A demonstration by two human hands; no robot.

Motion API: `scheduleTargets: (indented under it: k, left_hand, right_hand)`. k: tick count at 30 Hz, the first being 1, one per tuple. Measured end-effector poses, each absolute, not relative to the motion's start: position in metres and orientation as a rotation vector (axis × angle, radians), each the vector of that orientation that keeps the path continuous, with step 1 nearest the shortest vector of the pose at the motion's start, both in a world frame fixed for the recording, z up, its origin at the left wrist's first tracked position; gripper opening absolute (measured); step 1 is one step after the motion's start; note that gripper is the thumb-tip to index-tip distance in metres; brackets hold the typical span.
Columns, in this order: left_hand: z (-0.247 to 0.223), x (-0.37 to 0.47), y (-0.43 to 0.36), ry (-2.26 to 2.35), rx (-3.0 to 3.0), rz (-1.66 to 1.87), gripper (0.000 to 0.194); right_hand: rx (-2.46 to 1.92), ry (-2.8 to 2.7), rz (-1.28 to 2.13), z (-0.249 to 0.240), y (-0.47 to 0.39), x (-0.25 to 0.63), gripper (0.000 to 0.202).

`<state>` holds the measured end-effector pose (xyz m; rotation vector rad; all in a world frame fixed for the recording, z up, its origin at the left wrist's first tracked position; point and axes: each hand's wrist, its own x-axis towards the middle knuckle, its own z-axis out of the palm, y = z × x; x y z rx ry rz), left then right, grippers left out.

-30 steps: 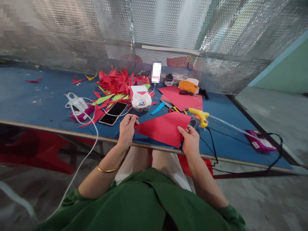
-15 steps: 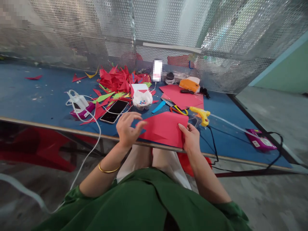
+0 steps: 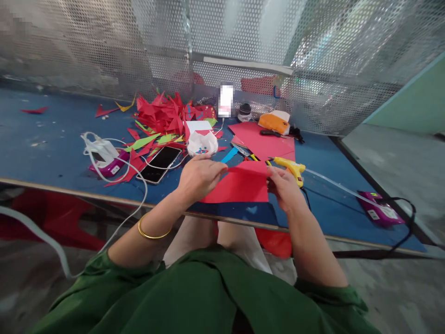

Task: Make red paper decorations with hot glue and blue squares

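A sheet of red paper (image 3: 239, 188) is held between my hands over the front edge of the blue table (image 3: 299, 213). Its far edge is bent over into a flap. My left hand (image 3: 201, 175) is closed on the paper's upper left part, fingers together and pointing right. At the right end, my right hand (image 3: 283, 183) pinches the sheet between thumb and fingers. Just beyond that hand lies a yellow glue gun (image 3: 294, 169). Behind the paper are scissors (image 3: 255, 157), partly covered by it, and a blue paper strip (image 3: 229, 155).
Left of my hands lie a phone (image 3: 160, 164) and a white charger (image 3: 102, 150) with trailing cables. A white bowl (image 3: 202, 143) stands near a heap of red paper scraps (image 3: 162, 111). Red sheets (image 3: 264, 139) lie behind the scissors. A purple packet (image 3: 378, 208) sits far right.
My left hand has moved right and come down onto the paper, its fingers closing. The right hand has shifted up along the sheet's right side, and the far edge is now folded over.
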<state>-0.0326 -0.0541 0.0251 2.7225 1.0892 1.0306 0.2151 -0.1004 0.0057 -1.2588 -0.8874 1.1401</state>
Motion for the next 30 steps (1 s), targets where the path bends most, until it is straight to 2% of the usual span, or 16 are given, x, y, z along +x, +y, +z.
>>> scheduleTargets:
  k: [4,7,13,20,27,30]
  left_hand:
    - [0.041,-0.035,-0.05,1.365,2.43,1.061,0.029]
    - [0.048,-0.037,-0.043,1.297,2.205,1.138,0.028]
    - [0.054,-0.038,-0.025,1.073,1.863,1.143,0.019]
    - [0.067,-0.039,-0.011,1.071,1.849,0.942,0.013]
    - [0.072,-0.04,0.001,1.174,1.948,0.827,0.012]
    - [0.071,-0.041,-0.001,1.16,1.958,0.828,0.016]
  right_hand:
    - [-1.291,-0.924,1.141,0.007,-0.107,0.228,0.043]
    - [-1.306,-0.947,1.101,0.004,-0.109,0.234,0.046]
    - [-1.269,-0.949,0.975,0.003,-0.105,0.227,0.037]
    - [-1.217,-1.033,1.203,0.004,-0.1,0.221,0.03]
    - [-1.301,-1.078,1.311,-0.001,-0.109,0.234,0.028]
    - [-1.352,-1.177,1.242,-0.001,-0.109,0.233,0.029]
